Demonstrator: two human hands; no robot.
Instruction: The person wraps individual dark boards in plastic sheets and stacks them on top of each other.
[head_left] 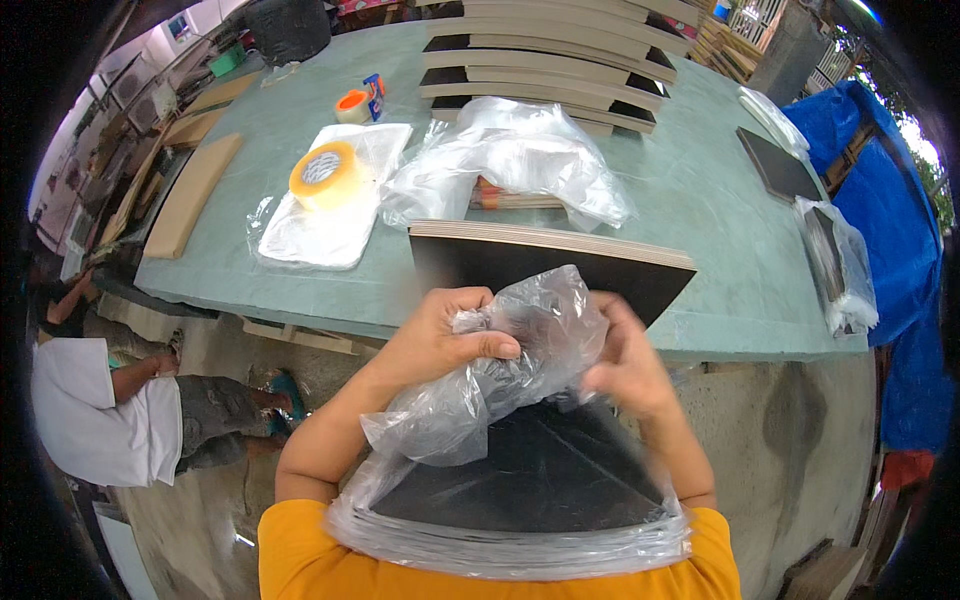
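My left hand [445, 332] is closed on the gathered end of a clear plastic bag [555, 310], its thumb pressed on the crumpled film. On the other side of that film, my right hand [638, 365] grips the bag, slightly blurred and with its fingers partly behind the plastic. Lower down, close to my body, black-faced boards [540, 465] lie inside clear plastic, their layered edges toward me. Just beyond my hands, a stack of black boards with pale edges [550, 240] tilts up at the table's near edge.
On the green table [700, 240] are a tape roll [323, 176] on flat plastic bags [330, 235], a tape dispenser [360, 103], loose plastic [520, 150] and stacked boards [540, 65]. A wrapped bundle [840, 265] lies right, beside blue tarp [885, 200]. Another person [110, 410] is at left.
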